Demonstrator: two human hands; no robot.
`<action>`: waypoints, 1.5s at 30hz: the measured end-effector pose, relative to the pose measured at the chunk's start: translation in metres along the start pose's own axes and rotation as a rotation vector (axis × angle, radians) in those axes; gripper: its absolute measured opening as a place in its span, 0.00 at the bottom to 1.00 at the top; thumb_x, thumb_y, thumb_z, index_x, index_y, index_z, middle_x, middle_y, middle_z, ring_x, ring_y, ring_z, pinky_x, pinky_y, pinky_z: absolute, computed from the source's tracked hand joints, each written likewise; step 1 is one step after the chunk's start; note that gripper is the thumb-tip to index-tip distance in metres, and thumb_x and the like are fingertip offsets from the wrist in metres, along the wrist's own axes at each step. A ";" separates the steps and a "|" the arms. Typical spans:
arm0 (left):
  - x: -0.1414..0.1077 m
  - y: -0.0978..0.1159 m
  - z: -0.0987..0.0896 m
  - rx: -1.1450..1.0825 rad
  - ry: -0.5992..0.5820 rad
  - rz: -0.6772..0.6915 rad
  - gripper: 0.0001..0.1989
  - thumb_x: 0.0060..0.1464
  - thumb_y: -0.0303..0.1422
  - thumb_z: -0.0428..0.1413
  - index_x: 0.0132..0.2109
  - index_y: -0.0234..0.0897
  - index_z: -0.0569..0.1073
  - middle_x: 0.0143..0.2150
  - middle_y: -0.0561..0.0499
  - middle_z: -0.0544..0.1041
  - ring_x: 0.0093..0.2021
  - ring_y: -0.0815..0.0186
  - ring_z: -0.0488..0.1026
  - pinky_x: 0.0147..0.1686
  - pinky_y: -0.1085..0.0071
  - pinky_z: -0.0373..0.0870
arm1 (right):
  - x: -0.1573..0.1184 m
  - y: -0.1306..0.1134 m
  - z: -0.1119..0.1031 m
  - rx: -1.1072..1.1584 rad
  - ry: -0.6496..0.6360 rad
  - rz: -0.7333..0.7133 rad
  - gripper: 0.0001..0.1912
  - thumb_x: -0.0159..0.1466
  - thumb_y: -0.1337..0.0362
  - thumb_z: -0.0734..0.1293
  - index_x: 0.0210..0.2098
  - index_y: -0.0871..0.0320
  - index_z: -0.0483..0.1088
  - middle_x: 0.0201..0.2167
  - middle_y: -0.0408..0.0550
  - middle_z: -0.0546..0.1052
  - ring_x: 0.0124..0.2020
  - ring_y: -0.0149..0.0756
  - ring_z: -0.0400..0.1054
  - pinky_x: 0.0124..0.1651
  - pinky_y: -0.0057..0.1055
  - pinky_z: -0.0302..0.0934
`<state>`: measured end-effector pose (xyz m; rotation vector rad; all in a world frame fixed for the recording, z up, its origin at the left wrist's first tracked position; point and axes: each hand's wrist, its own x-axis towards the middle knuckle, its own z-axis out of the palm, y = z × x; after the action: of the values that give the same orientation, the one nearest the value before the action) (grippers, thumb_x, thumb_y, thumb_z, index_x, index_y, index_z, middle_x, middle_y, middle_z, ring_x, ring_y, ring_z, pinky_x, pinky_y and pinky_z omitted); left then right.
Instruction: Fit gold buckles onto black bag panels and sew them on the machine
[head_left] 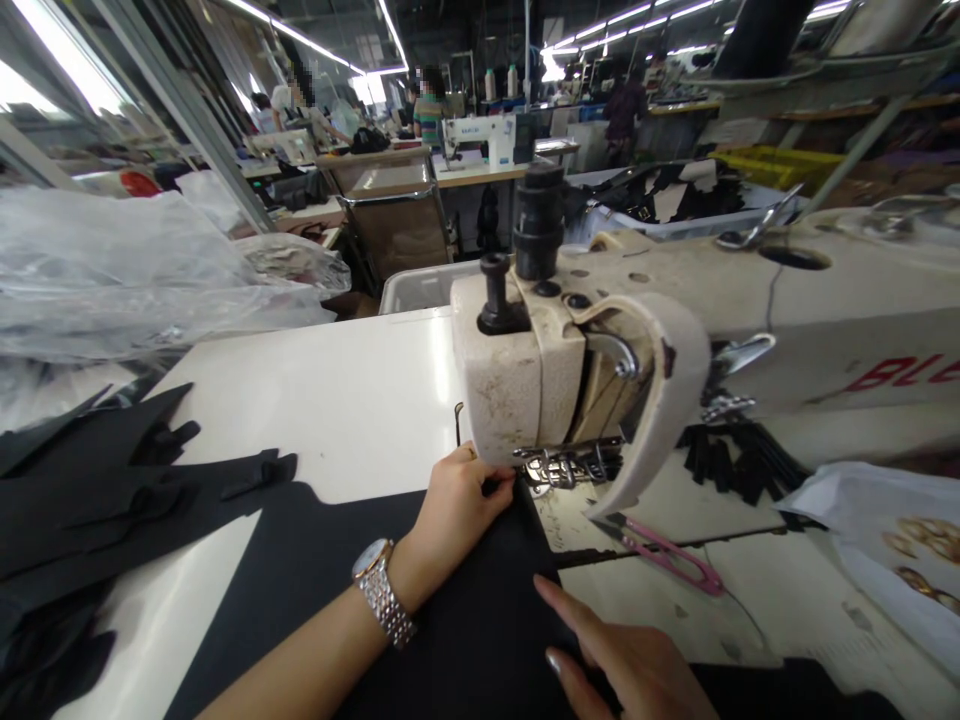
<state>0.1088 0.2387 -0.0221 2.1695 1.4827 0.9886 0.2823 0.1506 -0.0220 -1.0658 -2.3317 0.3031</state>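
Note:
A large black sheet of material (330, 590), fabric or leather, lies on the white table with one corner under the sewing machine's head (517, 370). My left hand (461, 505), with a metal watch (382, 590) on its wrist, rests on that corner. Its thumb and fingers are pinched together right beside the presser foot (562, 468); what lies between the tips is hidden. Lower down, my right hand (637, 660) reaches in with index finger and thumb apart, over the sheet's right edge. It holds nothing that I can see.
Pink-handled scissors (675, 560) lie right of the needle area, near small black strips (739, 465). At far right is a white printed bag (892, 530). More black pieces (120, 500) are heaped at left, beside clear plastic sheeting (135, 270). Several people work farther back.

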 end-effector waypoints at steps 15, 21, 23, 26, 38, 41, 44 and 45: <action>0.000 0.003 0.002 0.046 0.027 0.013 0.06 0.37 0.17 0.57 0.22 0.31 0.72 0.24 0.51 0.71 0.24 0.68 0.69 0.24 0.75 0.66 | 0.004 -0.007 0.004 0.045 -0.005 0.057 0.23 0.66 0.63 0.46 0.41 0.70 0.67 0.11 0.40 0.67 0.11 0.27 0.62 0.14 0.23 0.52; -0.001 0.005 0.000 0.060 0.016 -0.005 0.07 0.37 0.17 0.58 0.23 0.32 0.73 0.24 0.51 0.71 0.25 0.68 0.69 0.24 0.76 0.66 | 0.006 -0.008 0.004 0.048 0.018 0.065 0.20 0.66 0.65 0.47 0.42 0.69 0.66 0.11 0.39 0.66 0.12 0.27 0.62 0.15 0.22 0.53; -0.001 0.005 0.001 0.076 0.017 -0.005 0.06 0.38 0.18 0.58 0.22 0.33 0.72 0.24 0.51 0.71 0.25 0.67 0.69 0.23 0.76 0.66 | 0.005 -0.008 0.003 0.045 0.014 0.067 0.20 0.66 0.64 0.47 0.42 0.68 0.66 0.11 0.39 0.66 0.12 0.27 0.62 0.15 0.22 0.54; -0.001 0.006 0.001 0.096 0.003 0.014 0.06 0.38 0.19 0.58 0.22 0.34 0.72 0.23 0.52 0.71 0.26 0.67 0.69 0.23 0.77 0.66 | 0.000 -0.007 0.003 0.039 0.022 0.068 0.17 0.65 0.64 0.49 0.41 0.64 0.65 0.13 0.38 0.67 0.13 0.27 0.63 0.17 0.22 0.55; 0.000 0.005 0.001 0.134 -0.003 0.028 0.05 0.38 0.20 0.58 0.23 0.34 0.72 0.23 0.52 0.71 0.25 0.67 0.69 0.23 0.76 0.67 | -0.016 0.001 0.008 -0.056 -0.032 0.120 0.14 0.61 0.63 0.56 0.44 0.63 0.62 0.16 0.39 0.69 0.15 0.30 0.65 0.18 0.24 0.57; 0.000 0.004 0.000 0.109 -0.027 0.014 0.05 0.38 0.21 0.58 0.24 0.35 0.73 0.24 0.52 0.72 0.26 0.66 0.70 0.25 0.74 0.68 | -0.016 0.002 0.009 -0.086 -0.066 0.088 0.14 0.61 0.63 0.57 0.44 0.63 0.64 0.17 0.41 0.71 0.16 0.30 0.66 0.18 0.25 0.57; 0.000 0.003 -0.002 0.063 -0.046 -0.003 0.06 0.39 0.20 0.58 0.26 0.34 0.74 0.26 0.50 0.74 0.28 0.65 0.71 0.29 0.72 0.70 | -0.015 0.002 0.009 -0.089 -0.067 0.053 0.14 0.62 0.64 0.56 0.43 0.64 0.65 0.17 0.41 0.71 0.16 0.30 0.66 0.18 0.25 0.55; 0.001 0.003 -0.002 0.049 -0.050 -0.009 0.06 0.39 0.20 0.58 0.26 0.34 0.74 0.26 0.50 0.74 0.29 0.64 0.71 0.30 0.71 0.70 | -0.015 0.001 0.009 -0.094 -0.064 0.049 0.14 0.62 0.65 0.56 0.43 0.64 0.65 0.17 0.41 0.71 0.16 0.30 0.65 0.18 0.25 0.55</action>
<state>0.1093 0.2379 -0.0190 2.2029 1.5077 0.8974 0.2857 0.1406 -0.0356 -1.1757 -2.3999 0.2519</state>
